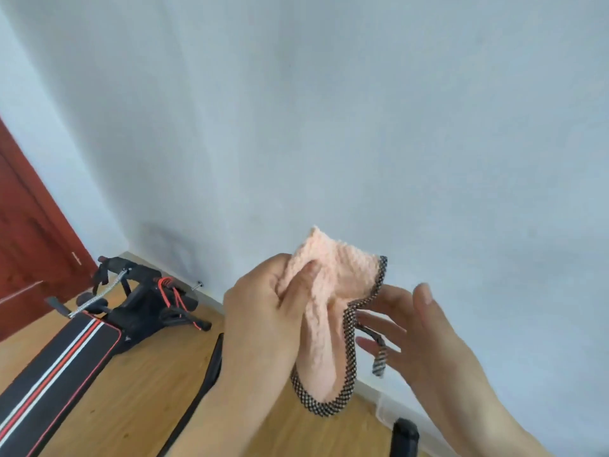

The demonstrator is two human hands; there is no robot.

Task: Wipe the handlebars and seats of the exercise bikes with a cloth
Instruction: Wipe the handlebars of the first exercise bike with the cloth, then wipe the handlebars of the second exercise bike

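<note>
The thumb and curled fingers of the left hand (260,311) pinch the bunched top of a pink, checker-trimmed cloth (333,291), held in the air before the pale wall (329,110); the right hand (425,328) is spread, its straight fingers just beside the trim, contact unclear. The cloth hangs with its long axis roughly upright, one corner pointing up, hiding the left fingertips. On the wooden floor (138,390) a striped black bench (66,364), cut off at the lower left, reaches toward the corner by a red-brown door (23,242).
</note>
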